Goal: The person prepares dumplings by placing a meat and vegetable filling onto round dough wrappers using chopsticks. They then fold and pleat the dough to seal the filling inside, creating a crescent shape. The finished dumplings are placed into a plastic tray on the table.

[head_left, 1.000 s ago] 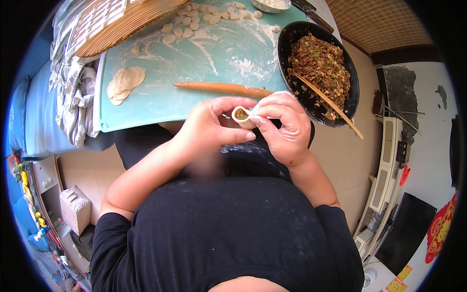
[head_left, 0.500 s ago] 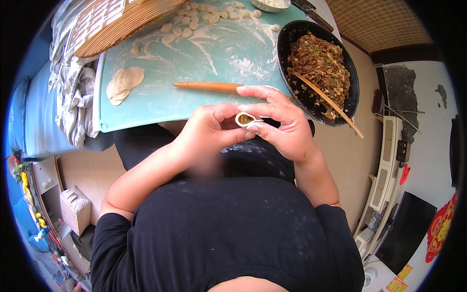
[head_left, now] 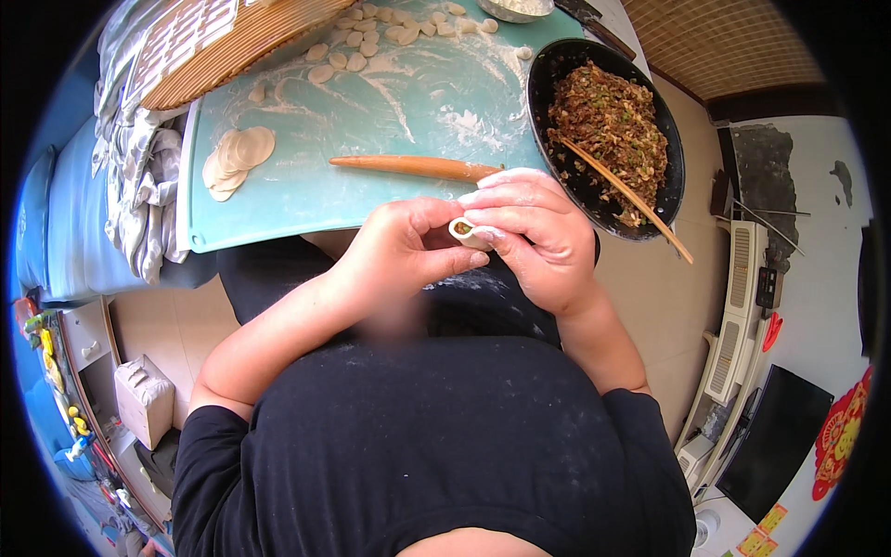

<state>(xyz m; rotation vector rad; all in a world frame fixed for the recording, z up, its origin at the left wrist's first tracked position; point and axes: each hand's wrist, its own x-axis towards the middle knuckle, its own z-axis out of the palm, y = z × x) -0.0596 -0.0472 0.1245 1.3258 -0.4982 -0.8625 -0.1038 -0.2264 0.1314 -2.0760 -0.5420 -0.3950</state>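
Observation:
Between my hands, just off the near edge of the mat, is a folded dumpling; brown-green filling shows through the gap at its left end. My left hand holds that end between thumb and fingers. My right hand pinches the dumpling's right side, thumb and fingers pressed on the wrapper; its floury fingers hide part of it. Beyond the hands a wooden rolling pin lies on the mat, its right end by my right fingers. A stack of round wrappers lies at the left.
The floury teal mat carries several dough pieces at the back. A black pan of filling stands right, chopsticks across it. A slatted wooden tray is back left, a flour bowl at the far edge.
My right thumb and fingers have closed further over the dumpling's right side, and its opening looks smaller. The right fingers have shifted slightly right, uncovering more of the rolling pin.

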